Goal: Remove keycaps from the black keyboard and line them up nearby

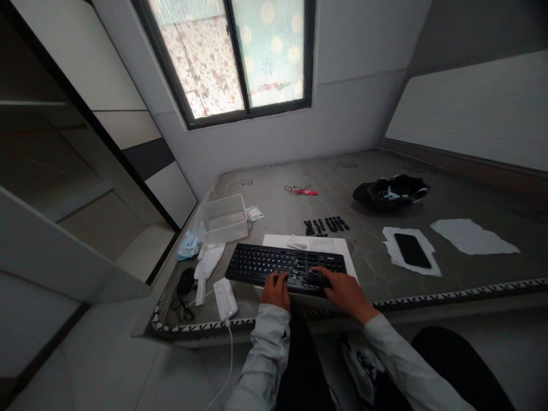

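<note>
A black keyboard (261, 260) lies tilted slightly across a white sheet, some keycaps gone from its right half. My left hand (276, 290) grips its front edge near the middle, fingers curled over the rim. Over the right part of the keys, my right hand (342, 288) is closed, index finger reaching onto the board; a small dark object seems to sit under the fingers, too dim to name. Behind the keyboard, several loose black keycaps (326, 225) are laid out in rows on the grey bed cover.
A clear plastic box (225, 220), a white power strip (225, 299) with its cord and a black mouse (186, 281) are at left. To the right lie a phone (412, 250) on white paper, another paper (474, 237) and a black cap (391, 193). A red packet (303, 191) lies farther back.
</note>
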`<state>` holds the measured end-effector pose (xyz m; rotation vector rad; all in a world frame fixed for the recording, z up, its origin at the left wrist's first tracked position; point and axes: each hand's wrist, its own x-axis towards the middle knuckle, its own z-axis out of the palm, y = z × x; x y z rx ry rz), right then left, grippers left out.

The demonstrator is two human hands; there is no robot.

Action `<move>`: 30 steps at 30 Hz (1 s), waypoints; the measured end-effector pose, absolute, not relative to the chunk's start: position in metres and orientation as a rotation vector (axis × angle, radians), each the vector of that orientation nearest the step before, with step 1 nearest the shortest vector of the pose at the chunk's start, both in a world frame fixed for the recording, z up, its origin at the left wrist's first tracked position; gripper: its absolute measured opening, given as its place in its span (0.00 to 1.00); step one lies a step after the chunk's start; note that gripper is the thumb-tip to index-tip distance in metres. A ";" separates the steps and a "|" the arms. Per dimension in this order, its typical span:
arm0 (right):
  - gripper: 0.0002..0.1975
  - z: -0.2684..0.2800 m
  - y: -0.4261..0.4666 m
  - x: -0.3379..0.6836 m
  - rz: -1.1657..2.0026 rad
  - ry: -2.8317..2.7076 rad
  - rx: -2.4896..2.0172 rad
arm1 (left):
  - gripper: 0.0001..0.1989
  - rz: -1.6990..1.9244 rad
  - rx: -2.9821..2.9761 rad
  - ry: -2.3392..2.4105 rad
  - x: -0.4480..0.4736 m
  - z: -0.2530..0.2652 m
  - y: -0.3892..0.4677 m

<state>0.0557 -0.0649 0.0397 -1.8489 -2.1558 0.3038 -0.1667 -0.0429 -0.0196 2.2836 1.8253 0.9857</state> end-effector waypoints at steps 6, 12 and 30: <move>0.18 0.009 -0.095 0.093 0.270 -1.568 -2.012 | 0.15 1.226 2.220 1.928 -0.172 -0.038 -0.051; 0.21 -0.022 -0.109 0.116 0.424 -1.372 -2.028 | 0.20 1.045 2.305 1.938 -0.168 -0.034 -0.050; 0.26 -0.040 -0.119 0.118 0.542 -1.205 -1.854 | 0.21 1.396 2.007 1.193 -0.116 0.093 -0.154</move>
